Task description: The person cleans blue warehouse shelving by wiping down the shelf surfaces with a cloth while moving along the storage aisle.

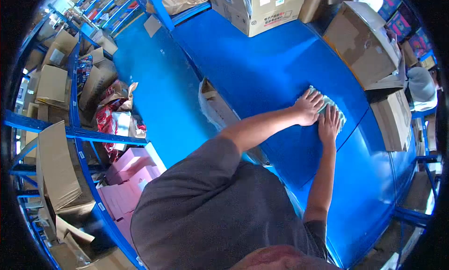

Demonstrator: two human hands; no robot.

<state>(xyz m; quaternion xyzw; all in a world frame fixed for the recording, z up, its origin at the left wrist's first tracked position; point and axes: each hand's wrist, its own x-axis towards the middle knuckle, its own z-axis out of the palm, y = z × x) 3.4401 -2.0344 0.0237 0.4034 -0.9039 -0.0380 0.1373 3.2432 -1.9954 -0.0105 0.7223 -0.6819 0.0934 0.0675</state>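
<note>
A pale green-white cloth (pixel 337 112) lies crumpled on the blue shelf surface (pixel 276 78) right of centre. My left hand (pixel 308 108) rests flat on the cloth's left part, its fingers spread toward the upper right. Beside it, my right hand (pixel 329 124) lies on the lower part of the cloth with its fingers extended. The two hands are close together. Neither hand's fingers are wrapped round the cloth, and part of it is hidden beneath them.
Large cardboard boxes (pixel 266 13) stand at the shelf's far end. More boxes (pixel 362 45) are at the right. An open carton with plastic (pixel 217 101) sits along the near edge. Blue racks with pink boxes (pixel 124 190) stand left. Another person (pixel 422 88) is partly visible far right.
</note>
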